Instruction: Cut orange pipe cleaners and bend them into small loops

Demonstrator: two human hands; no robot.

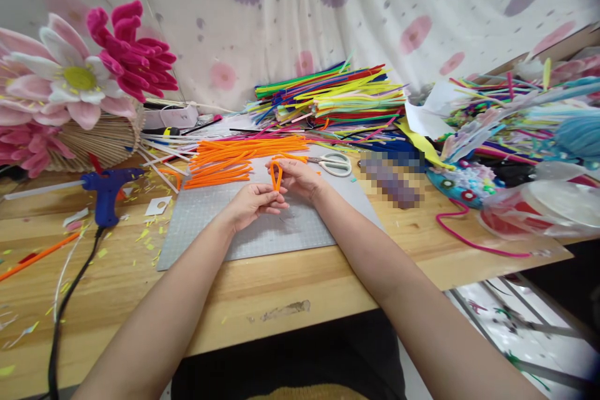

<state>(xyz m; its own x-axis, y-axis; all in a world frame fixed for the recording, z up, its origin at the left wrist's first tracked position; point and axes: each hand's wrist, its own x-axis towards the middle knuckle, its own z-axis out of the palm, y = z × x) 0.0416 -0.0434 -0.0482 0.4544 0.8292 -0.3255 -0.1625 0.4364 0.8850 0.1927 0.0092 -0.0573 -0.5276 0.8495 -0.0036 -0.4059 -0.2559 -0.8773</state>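
Observation:
An orange pipe cleaner (280, 170), bent into a narrow upright loop, is held between my two hands over the grey cutting mat (197, 231). My left hand (257, 203) pinches the lower ends of the loop. At the loop's upper part, the fingers of my right hand (299, 179) are closed on it from the right. Just behind my hands lies a spread of cut orange pipe cleaners (220, 165). A pair of scissors (336, 164) with pale handles rests at the mat's back edge, right of my right hand.
A blue glue gun (107, 194) with a black cord stands at left, near plush flowers (77, 78) and scattered yellow scraps. Bundles of coloured pipe cleaners (337, 97) are piled at the back. On the right are a clear-wrapped container (544, 209) and a pink pipe cleaner (469, 240).

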